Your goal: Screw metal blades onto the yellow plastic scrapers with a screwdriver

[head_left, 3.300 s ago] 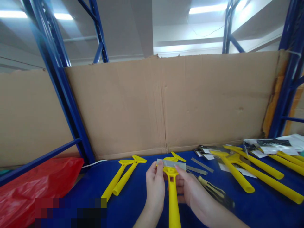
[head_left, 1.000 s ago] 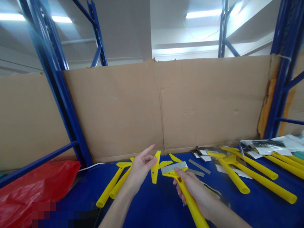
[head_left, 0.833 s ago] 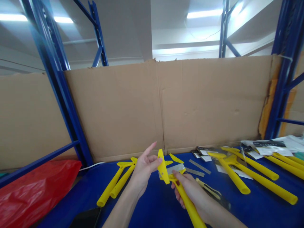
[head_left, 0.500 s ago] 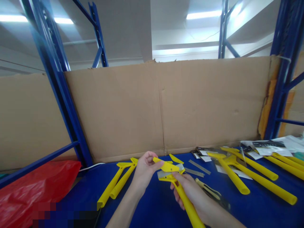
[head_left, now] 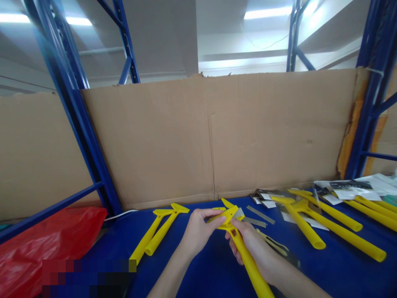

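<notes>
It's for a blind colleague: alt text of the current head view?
Left hand holds a flat yellow piece at the wide end of a yellow tool in the right hand; similar tools lie on a blue surface.

Taking the held scraper (head_left: pixel 249 261) as reference, a passage over the blue tabletop (head_left: pixel 214 273) runs along its left side, bounded by the left forearm (head_left: pixel 175 275); left of that forearm, further room extends to two resting scrapers (head_left: pixel 161 234). The left hand (head_left: pixel 200 229), pinching a yellow plate (head_left: pixel 228 214), bars its head from the left; the right hand (head_left: pixel 252 240) covers its right flank. Right of it, a beige-handled tool (head_left: pixel 279 247) obstructs low travel. Beyond its head, metal strips (head_left: pixel 261 215) lie rightward and a cardboard panel (head_left: pixel 214 136) closes the far side.
</notes>
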{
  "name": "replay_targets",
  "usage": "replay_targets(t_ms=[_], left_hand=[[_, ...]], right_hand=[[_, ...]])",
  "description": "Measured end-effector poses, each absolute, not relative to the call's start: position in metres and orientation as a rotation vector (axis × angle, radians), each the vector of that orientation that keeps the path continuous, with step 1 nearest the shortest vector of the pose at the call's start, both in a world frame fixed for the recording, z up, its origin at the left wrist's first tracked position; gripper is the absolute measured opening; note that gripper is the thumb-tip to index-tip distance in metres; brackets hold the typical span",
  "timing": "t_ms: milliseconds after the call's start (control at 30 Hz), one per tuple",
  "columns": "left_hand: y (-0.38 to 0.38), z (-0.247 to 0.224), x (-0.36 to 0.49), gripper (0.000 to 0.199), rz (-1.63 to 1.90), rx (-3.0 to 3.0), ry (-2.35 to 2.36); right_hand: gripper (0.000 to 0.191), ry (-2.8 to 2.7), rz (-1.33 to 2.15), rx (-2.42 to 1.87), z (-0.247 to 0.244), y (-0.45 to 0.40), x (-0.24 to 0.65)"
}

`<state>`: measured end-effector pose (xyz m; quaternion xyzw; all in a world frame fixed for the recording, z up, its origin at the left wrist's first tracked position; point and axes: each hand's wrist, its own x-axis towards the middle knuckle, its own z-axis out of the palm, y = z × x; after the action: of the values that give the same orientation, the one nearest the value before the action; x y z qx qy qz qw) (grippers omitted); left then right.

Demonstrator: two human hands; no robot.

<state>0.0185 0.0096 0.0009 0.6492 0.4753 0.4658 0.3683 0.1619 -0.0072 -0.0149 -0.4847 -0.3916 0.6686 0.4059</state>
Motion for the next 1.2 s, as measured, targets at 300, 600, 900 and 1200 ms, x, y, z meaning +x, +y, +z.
replay_targets(t_ms=[300,600,900,1200], left_hand=[[0.007,-0.002,0.020,0.024,1.200,1.993,1.299],[-0.009,-0.003,0.025,0.042,0.943,2.561,1.462],[-0.004,-0.003,0.021,0.038,1.031,2.396,1.339],[0.011,-0.010,0.017,0.072,1.123,1.274,1.057]], right_hand=[[0.058,-0.999,1.812,-1.130,-0.009,-0.007,0.168],[0.039,-1.042,1.689,-1.089,-0.010,-0.004,0.169],[0.022,-1.060,1.842,-1.031,-0.013,0.001,0.175],[0.024,-1.116,1.898,-1.142,-0.012,-0.001,0.175]])
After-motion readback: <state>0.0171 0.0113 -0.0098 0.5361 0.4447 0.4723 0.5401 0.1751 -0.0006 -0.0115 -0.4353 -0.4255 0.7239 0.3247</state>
